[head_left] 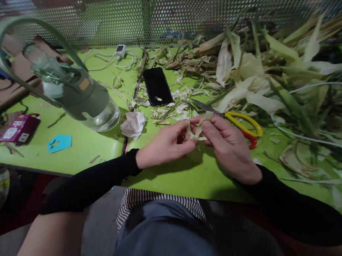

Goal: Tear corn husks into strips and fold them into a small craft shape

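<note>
Between my two hands is a small pale strip of corn husk (198, 132), bent into a curved shape. My left hand (171, 143) pinches its left end with thumb and fingers. On the other side, my right hand (224, 140) grips the husk between thumb and forefinger. Just beyond my right hand lie scissors (243, 120) with yellow and red handles, their blades pointing away to the left. A black phone (157, 86) rests farther back, with a tiny pale piece on its screen. Crumpled white paper (133, 125) sits left of my left hand.
A big heap of corn husks (251, 74) covers the right and back right. Husk scraps litter the middle. A green water bottle (83, 94) stands at left, near a blue tag (60, 143) and purple box (19, 129). A white cable and charger (120, 50) lie before the perforated screen (119, 20).
</note>
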Motion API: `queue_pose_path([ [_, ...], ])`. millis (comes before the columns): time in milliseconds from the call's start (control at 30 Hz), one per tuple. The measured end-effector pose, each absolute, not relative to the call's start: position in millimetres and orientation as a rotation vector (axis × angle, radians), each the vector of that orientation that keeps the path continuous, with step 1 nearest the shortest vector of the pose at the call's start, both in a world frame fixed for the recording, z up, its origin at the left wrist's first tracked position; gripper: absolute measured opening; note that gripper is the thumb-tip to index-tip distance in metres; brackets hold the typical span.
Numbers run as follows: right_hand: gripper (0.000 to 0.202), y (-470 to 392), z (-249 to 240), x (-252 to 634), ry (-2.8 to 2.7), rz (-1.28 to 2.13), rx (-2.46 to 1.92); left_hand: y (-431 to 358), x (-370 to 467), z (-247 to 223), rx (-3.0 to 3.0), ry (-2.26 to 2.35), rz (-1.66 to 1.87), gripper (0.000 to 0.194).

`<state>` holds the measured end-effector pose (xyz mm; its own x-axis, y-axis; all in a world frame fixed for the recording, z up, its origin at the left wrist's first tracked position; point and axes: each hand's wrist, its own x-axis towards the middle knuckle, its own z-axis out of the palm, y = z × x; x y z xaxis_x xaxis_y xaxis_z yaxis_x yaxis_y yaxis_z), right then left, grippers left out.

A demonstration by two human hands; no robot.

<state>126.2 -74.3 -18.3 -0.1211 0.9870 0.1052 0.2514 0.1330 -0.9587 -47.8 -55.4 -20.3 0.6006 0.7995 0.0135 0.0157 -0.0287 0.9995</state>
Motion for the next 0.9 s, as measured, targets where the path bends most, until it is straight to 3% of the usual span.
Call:
queue_pose_path([
  [400, 0.024, -71.7, -13.6, 132.5, -1.576, 1.061, -1.155, -47.4, -58.8, -17.9, 1.645, 0.799, 0.818, 0.016],
  [667, 0.012, -63.8, -13.2, 139.0, -1.860, 0.518, -1.160, -48.2, -56.3, -18.6, 1.431, 0.701, 0.779, 0.042],
  [900, 0.015, -68.2, -11.6, 141.9, -1.697, 0.646, -1.215, -49.1, -55.1, -18.1, 1.418, 0.702, 0.724, 0.029],
])
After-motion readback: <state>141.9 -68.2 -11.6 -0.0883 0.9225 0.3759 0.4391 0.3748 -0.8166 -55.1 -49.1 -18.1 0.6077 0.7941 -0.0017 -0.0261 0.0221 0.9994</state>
